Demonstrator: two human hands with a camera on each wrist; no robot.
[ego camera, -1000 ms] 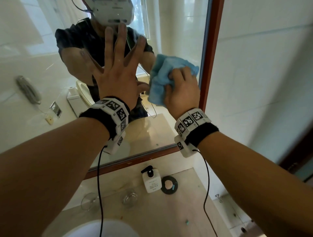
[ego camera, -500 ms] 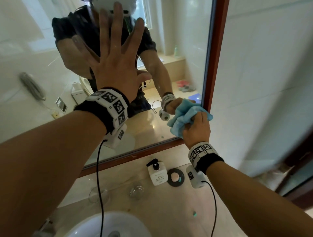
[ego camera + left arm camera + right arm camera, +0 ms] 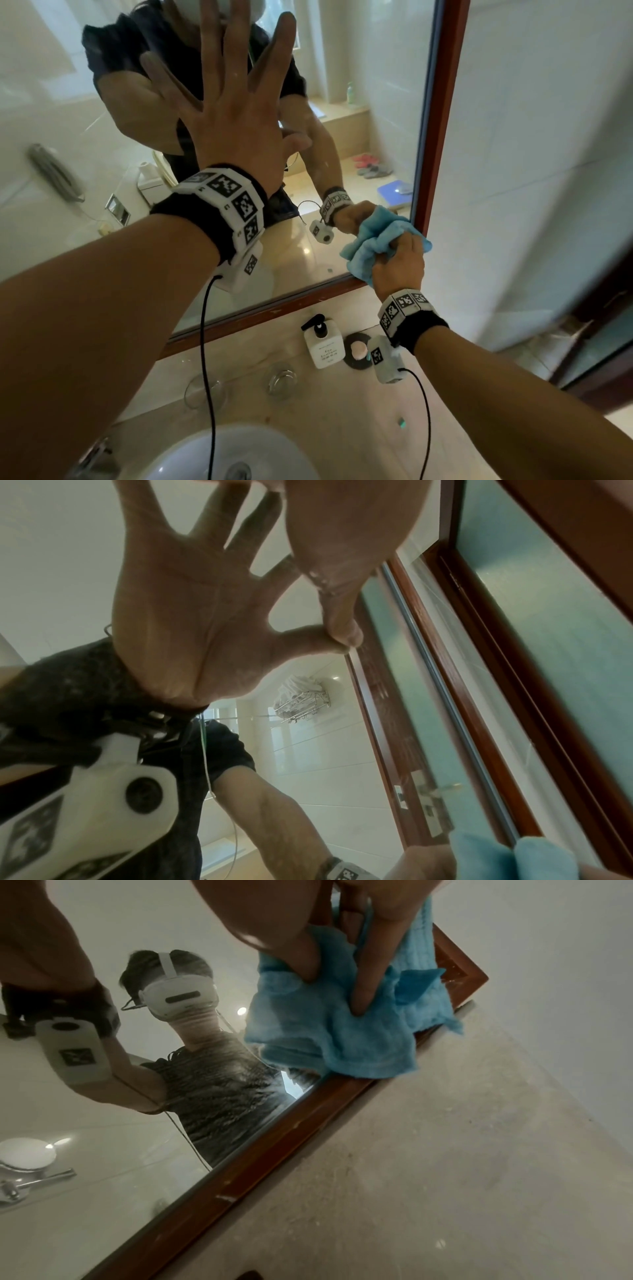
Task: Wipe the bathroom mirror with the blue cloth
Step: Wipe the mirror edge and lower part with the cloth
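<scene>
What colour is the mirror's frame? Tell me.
Reddish-brown wood frame; the head view shows it best.

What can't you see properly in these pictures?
- Head view: the glass under the blue cloth, hidden by the cloth and right hand.
- Head view: the label on the soap bottle, too small to read.
- Head view: the sink, cut off by the bottom edge.
- Left wrist view: the left hand fingertips, cut off by the top edge.

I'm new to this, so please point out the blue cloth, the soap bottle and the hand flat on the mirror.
blue cloth [image 3: 368,246], head view, bunched middle fold.
soap bottle [image 3: 323,346], head view, white body.
left hand [image 3: 236,133], head view, back of hand.
</scene>
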